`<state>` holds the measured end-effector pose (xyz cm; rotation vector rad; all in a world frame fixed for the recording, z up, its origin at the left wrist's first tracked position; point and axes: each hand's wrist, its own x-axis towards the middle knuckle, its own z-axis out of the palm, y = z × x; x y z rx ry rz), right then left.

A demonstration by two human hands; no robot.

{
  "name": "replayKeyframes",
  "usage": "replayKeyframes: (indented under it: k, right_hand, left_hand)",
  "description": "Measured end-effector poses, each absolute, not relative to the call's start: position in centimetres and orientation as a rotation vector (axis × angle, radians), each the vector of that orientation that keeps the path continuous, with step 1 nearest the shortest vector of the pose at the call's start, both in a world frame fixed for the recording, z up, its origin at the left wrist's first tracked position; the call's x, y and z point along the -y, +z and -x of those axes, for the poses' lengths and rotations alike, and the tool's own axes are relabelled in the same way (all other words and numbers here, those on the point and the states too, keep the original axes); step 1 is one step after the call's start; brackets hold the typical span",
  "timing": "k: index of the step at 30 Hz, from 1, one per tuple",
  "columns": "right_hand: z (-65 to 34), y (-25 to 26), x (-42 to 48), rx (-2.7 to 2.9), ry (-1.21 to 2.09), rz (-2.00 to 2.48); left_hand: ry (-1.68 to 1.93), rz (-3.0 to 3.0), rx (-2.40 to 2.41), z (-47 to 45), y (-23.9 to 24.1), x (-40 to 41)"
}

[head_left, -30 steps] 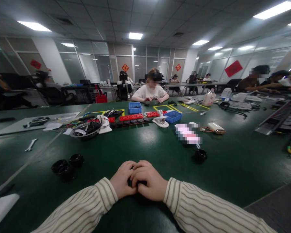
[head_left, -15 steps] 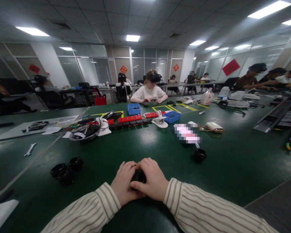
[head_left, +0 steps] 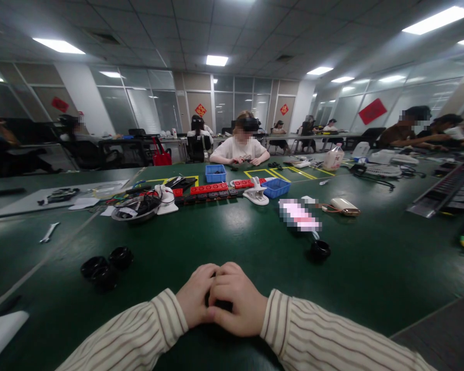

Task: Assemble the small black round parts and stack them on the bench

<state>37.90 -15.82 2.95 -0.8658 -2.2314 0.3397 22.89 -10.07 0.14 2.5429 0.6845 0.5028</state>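
My left hand (head_left: 195,296) and my right hand (head_left: 237,300) rest together on the green table (head_left: 371,257) close to its near edge. Both are curled round a small black round part (head_left: 215,303), which shows only as a dark gap between the fingers. Striped sleeves cover both forearms. Three similar black round parts (head_left: 106,265) lie to the left of my hands, and one more black round part (head_left: 319,250) sits to the right, further out.
A wrench (head_left: 49,232) lies at the left. A metal bowl of cables (head_left: 136,207), red and black power strips (head_left: 209,188), two blue bins (head_left: 276,186) and a white clamp (head_left: 256,191) line the middle. A person sits opposite; others sit at the right.
My fingers have closed over the black part, which showed more plainly half a second ago. The hands stay in the same spot.
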Motion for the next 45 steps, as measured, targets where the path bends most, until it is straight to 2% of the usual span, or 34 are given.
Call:
replayKeyframes:
  k: [5,13,18,23,30,33,41,45]
  right_hand:
    - [-38.2,3.1,16.0,2.228,0.288,0.811]
    - [-38.2,3.3,15.5,2.044,0.258,1.319]
    - [-37.5,2.6,15.6,2.103,0.257,1.431]
    - [-37.6,2.8,15.7,2.123,0.293,1.316]
    - [-38.0,3.0,15.6,2.233,0.397,0.818]
    - [-38.0,3.5,15.9,2.186,0.399,0.742]
    - [-38.7,3.3,15.1,1.966,0.327,1.253]
    - [-38.8,2.7,14.6,1.992,0.323,1.354]
  left_hand:
    - [0.550,-2.560,-0.666,-23.0,0.4,10.4]
    - [0.600,-2.560,-0.931,-23.1,0.3,11.0]
    - [0.594,-2.513,-0.970,-23.3,0.8,11.1]
    - [0.552,-2.494,-0.801,-23.1,0.9,10.4]
    - [0.444,-2.523,-0.620,-22.4,0.6,9.3]
    - [0.447,-2.598,-0.605,-22.4,0.1,9.5]
    - [0.513,-2.574,-0.852,-22.7,-0.3,9.9]
    - [0.511,-2.534,-0.887,-22.9,0.2,9.9]
